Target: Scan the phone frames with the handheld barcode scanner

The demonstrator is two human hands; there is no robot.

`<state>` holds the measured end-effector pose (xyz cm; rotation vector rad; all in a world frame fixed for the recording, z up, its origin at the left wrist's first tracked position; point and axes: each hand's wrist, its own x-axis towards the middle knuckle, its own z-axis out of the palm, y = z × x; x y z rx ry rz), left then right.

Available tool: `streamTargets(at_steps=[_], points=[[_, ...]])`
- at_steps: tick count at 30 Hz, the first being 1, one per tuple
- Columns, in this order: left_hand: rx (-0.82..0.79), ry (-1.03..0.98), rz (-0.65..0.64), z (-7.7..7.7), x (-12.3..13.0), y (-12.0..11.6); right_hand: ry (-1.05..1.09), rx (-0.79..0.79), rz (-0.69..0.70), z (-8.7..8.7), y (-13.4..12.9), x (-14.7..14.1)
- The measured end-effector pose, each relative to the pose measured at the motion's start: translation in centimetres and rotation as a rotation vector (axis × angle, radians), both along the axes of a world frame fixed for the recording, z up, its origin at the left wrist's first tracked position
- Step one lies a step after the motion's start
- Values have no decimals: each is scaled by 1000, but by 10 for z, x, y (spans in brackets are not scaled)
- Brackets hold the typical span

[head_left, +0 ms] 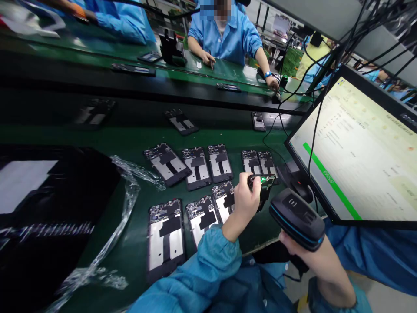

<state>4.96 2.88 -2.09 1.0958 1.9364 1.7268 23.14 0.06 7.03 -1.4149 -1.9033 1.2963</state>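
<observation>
My left hand [246, 194] is closed around the edge of an opened phone [266, 188], held up and tilted above the table. A green light falls on the phone's top part. To the right, my right hand [291, 244] grips a black barcode scanner [297, 217] with blue trim, its head turned toward that phone. The scanner hides most of the right fingers. Left of my left hand, several opened phones with bare circuit boards lie in rows, among them a large near one [166, 234] and another [196, 167] farther back. My left forearm covers part of the nearest row.
A monitor [365, 152] with a green PASS bar stands at the right, cables hanging before it. Black sheeting [48, 182] and crumpled clear plastic [127, 208] lie at the left. Across a raised ledge [195, 89], a co-worker in blue [224, 39] works.
</observation>
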Motion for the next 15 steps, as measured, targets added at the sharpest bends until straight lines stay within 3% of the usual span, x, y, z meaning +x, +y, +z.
streamTargets(at_steps=[4, 8, 11, 15], points=[[-242, -57, -293, -13, 23, 17, -106, -312, 200, 12, 54, 21], [-464, -41, -444, -42, 46, 30, -71, -554, 350, 4, 99, 42], [-537, 45, -466, -54, 52, 31, -44, -657, 352, -4, 112, 51], [-574, 111, -447, -56, 52, 30, -35, -696, 382, -12, 118, 57]])
